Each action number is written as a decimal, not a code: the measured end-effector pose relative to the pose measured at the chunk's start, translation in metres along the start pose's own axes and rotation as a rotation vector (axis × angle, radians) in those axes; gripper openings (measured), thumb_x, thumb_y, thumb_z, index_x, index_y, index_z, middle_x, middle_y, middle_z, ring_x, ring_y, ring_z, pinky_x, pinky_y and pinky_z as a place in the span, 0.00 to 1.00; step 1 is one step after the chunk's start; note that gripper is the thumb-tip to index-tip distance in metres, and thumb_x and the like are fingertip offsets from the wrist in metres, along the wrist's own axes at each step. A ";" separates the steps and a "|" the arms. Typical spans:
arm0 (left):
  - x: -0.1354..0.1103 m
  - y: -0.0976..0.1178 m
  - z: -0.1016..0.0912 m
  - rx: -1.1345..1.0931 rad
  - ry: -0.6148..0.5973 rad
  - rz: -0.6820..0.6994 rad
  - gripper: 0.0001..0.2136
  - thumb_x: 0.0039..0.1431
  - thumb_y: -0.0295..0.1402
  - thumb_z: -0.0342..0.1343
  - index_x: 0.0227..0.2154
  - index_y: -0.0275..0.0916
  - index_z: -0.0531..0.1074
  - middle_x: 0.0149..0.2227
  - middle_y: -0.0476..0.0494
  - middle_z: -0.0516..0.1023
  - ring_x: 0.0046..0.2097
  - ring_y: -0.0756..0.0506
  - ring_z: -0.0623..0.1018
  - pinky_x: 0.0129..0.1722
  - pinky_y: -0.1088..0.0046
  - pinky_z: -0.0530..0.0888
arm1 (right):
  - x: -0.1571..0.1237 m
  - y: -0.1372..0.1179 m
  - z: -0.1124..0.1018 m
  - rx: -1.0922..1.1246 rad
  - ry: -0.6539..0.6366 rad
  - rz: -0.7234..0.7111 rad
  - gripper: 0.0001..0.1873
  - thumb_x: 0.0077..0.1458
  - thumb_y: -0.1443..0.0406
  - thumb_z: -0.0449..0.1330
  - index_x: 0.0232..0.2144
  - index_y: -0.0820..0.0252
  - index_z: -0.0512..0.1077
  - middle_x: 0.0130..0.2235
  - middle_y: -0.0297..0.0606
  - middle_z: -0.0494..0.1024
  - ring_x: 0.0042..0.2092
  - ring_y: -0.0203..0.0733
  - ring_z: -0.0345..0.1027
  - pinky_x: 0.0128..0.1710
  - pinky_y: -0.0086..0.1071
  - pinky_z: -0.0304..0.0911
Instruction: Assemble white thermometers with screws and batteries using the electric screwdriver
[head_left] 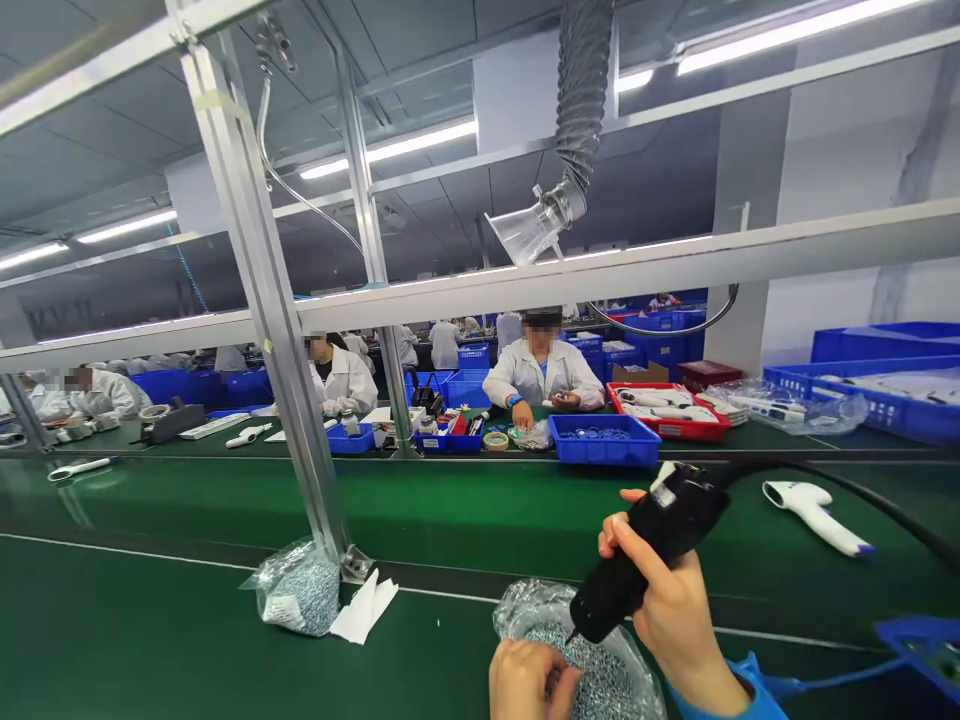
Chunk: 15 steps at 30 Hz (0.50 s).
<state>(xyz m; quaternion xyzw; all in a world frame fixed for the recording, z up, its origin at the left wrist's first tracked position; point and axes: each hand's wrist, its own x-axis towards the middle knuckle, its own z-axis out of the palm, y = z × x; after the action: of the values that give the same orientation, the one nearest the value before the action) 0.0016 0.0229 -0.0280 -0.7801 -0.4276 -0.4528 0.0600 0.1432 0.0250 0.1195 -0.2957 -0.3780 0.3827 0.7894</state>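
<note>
My right hand (671,600) is wrapped round a black electric screwdriver (649,550), tip pointing down at an open plastic bag of small screws (600,665). A black cable (862,495) runs from the tool to the right. My left hand (529,680) sits at the bottom edge with its fingers pinched together inside the bag of screws. What they pinch is too small to see.
A second bag of screws (296,595) and a white paper (364,605) lie by a metal frame post (270,300). A white handheld device (817,510) lies on the green belt (465,500). Across it sit workers in white coats (544,370), with blue bins (604,440) and a red tray (667,410).
</note>
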 end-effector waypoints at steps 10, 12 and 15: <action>0.009 0.020 -0.013 -0.073 0.020 -0.024 0.17 0.62 0.39 0.46 0.21 0.42 0.70 0.20 0.54 0.76 0.21 0.48 0.74 0.24 0.72 0.65 | -0.014 0.013 -0.009 -0.128 -0.187 0.020 0.21 0.47 0.56 0.65 0.40 0.58 0.63 0.23 0.31 0.69 0.24 0.36 0.64 0.25 0.30 0.62; 0.010 0.021 -0.015 -0.072 0.034 -0.018 0.18 0.63 0.40 0.44 0.21 0.42 0.70 0.20 0.53 0.76 0.21 0.48 0.74 0.24 0.71 0.63 | -0.015 0.012 -0.007 -0.134 -0.195 0.012 0.22 0.47 0.56 0.65 0.39 0.58 0.63 0.23 0.31 0.69 0.23 0.36 0.63 0.24 0.30 0.62; 0.010 0.022 -0.014 -0.070 0.050 -0.005 0.20 0.64 0.42 0.42 0.21 0.41 0.70 0.20 0.53 0.76 0.21 0.48 0.74 0.23 0.71 0.62 | -0.015 0.012 -0.005 -0.140 -0.213 0.005 0.21 0.48 0.56 0.65 0.39 0.58 0.63 0.23 0.30 0.69 0.23 0.36 0.63 0.23 0.29 0.62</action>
<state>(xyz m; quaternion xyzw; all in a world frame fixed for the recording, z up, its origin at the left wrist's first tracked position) 0.0104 0.0088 -0.0059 -0.7690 -0.4120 -0.4869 0.0421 0.1370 0.0180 0.1023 -0.3087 -0.4847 0.3864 0.7214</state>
